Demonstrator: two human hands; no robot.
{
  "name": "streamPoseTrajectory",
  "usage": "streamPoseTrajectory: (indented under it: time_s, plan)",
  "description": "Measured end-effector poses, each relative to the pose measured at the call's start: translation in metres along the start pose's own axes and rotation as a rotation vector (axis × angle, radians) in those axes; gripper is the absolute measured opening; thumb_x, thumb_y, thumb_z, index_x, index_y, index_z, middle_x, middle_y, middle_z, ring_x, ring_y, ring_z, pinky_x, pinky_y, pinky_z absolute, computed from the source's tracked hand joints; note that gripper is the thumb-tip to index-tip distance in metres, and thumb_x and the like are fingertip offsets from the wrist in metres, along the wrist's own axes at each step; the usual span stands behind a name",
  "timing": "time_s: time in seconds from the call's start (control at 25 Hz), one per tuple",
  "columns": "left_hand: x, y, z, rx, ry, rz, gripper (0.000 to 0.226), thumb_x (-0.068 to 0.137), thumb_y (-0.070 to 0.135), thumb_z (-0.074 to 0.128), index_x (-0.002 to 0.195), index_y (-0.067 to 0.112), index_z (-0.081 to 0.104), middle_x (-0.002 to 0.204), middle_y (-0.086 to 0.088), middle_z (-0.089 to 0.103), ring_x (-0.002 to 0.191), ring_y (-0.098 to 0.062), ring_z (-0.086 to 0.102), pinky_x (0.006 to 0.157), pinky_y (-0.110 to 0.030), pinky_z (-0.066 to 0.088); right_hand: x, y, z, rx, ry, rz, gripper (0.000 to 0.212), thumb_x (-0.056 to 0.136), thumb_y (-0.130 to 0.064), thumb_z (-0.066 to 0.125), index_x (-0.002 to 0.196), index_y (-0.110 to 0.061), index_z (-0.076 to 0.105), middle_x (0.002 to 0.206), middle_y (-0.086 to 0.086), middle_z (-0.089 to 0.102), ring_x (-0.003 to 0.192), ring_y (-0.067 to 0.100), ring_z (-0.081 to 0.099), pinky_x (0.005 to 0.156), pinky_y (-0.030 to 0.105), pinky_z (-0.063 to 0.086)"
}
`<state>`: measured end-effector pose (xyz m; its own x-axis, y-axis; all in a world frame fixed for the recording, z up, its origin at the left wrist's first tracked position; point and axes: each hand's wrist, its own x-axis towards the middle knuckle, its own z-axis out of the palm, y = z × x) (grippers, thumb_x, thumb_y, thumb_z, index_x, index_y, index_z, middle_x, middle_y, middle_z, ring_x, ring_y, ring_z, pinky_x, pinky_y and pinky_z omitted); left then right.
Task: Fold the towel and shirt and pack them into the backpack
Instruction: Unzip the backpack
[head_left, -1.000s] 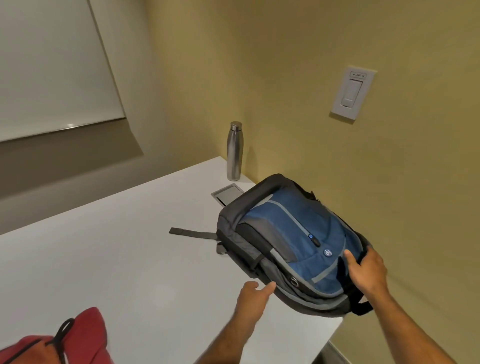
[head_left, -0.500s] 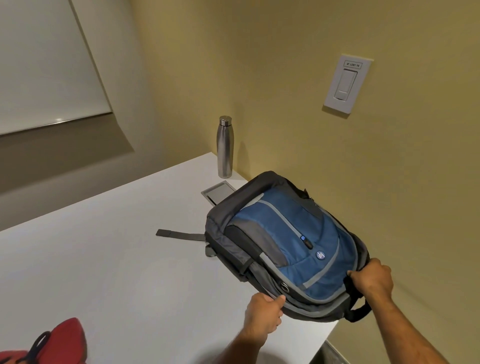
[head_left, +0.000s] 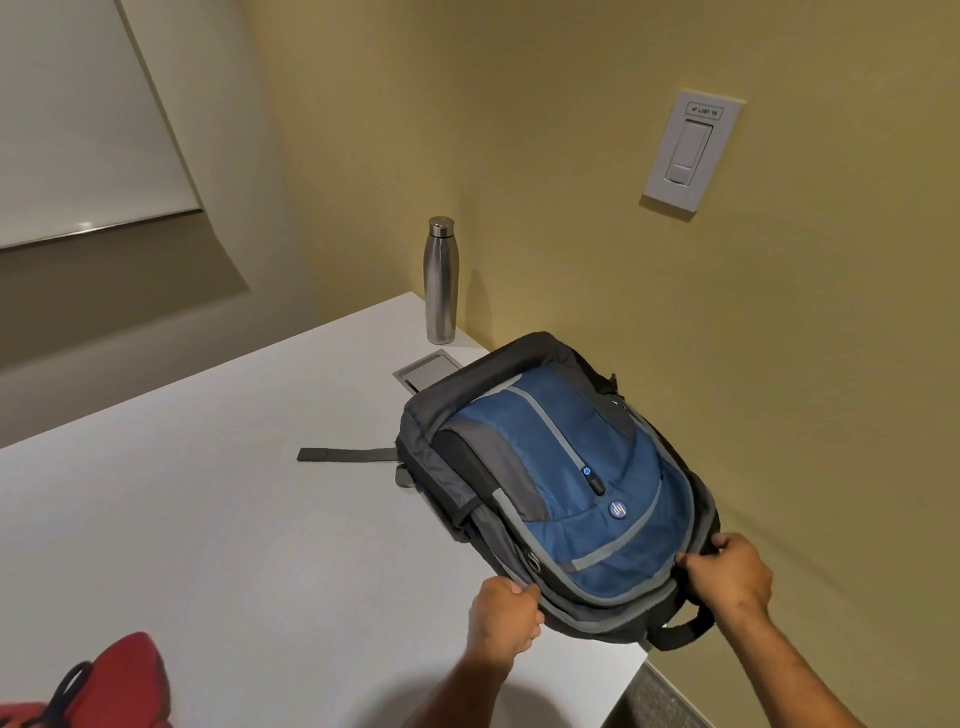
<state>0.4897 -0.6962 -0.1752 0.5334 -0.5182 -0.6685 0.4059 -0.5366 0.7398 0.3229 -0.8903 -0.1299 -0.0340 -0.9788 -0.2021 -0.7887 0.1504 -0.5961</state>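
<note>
Gripping the near end of the blue backpack (head_left: 566, 483), flat at the worktop's (head_left: 208, 519) right edge, left hand (head_left: 501, 618) and right hand (head_left: 730, 574) fingers curled tight on its fabric; likely opening it next, demanding a zipper pull.

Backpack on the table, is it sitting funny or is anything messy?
A bit. The backpack lies flat at the table corner, its near end poking past the edge, where both hands grip it. Its strap trails sideways. Nothing is spilled.

steel bottle (head_left: 440, 283) upright, wall switch (head_left: 689, 149), possibly red bag (head_left: 117, 686)
</note>
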Motion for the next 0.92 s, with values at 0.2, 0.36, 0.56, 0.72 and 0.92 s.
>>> streamPoseTrajectory:
  time_s: [0.2, 0.36, 0.56, 0.72, 0.92]
  plan:
    - [0.001, -0.003, -0.056, 0.079, 0.135, 0.039, 0.018, 0.086, 0.018, 0.059, 0.071, 0.009, 0.053, 0.065, -0.013, 0.066, 0.049, -0.020, 0.057, 0.047, -0.025, 0.044, -0.077, 0.011, 0.023, 0.474, -0.056, 0.212, 0.031, 0.071, 0.001, 0.082, 0.087, -0.008, 0.057, 0.069, 0.010, 0.069, 0.050, 0.024, 0.067, 0.071, 0.045, 0.061]
    - [0.002, -0.003, -0.106, 0.176, 0.230, 0.094, 0.017, 0.083, 0.019, 0.057, 0.068, 0.009, 0.055, 0.066, -0.015, 0.070, 0.052, -0.023, 0.062, 0.052, -0.031, 0.054, -0.140, 0.004, 0.041, 0.675, -0.141, 0.285, 0.033, 0.073, 0.010, 0.078, 0.068, -0.005, 0.049, 0.049, 0.007, 0.052, 0.039, 0.019, 0.058, 0.038, 0.019, 0.051]
    - [0.003, 0.003, -0.172, 0.319, 0.357, 0.145, 0.012, 0.083, 0.016, 0.054, 0.072, 0.012, 0.059, 0.078, -0.009, 0.071, 0.073, -0.026, 0.068, 0.065, -0.031, 0.054, -0.220, -0.008, 0.082, 0.787, -0.289, 0.373, 0.036, 0.070, 0.020, 0.075, 0.067, 0.001, 0.045, 0.052, 0.021, 0.056, 0.035, 0.026, 0.060, 0.036, 0.031, 0.053]
    - [0.011, 0.006, -0.212, 0.444, 0.402, 0.149, 0.014, 0.084, 0.015, 0.055, 0.072, 0.013, 0.062, 0.077, -0.007, 0.071, 0.076, -0.027, 0.069, 0.070, -0.033, 0.056, -0.267, -0.020, 0.106, 0.823, -0.347, 0.389, 0.035, 0.068, 0.019, 0.077, 0.065, 0.003, 0.046, 0.049, 0.024, 0.059, 0.039, 0.030, 0.062, 0.037, 0.034, 0.054]
    - [0.018, 0.005, -0.226, 0.572, 0.440, 0.178, 0.016, 0.094, 0.018, 0.052, 0.085, 0.010, 0.063, 0.082, -0.004, 0.066, 0.076, -0.019, 0.061, 0.068, -0.028, 0.049, -0.286, -0.027, 0.110, 0.875, -0.412, 0.370, 0.036, 0.074, 0.018, 0.073, 0.062, 0.002, 0.043, 0.045, 0.023, 0.056, 0.037, 0.029, 0.060, 0.035, 0.035, 0.053]
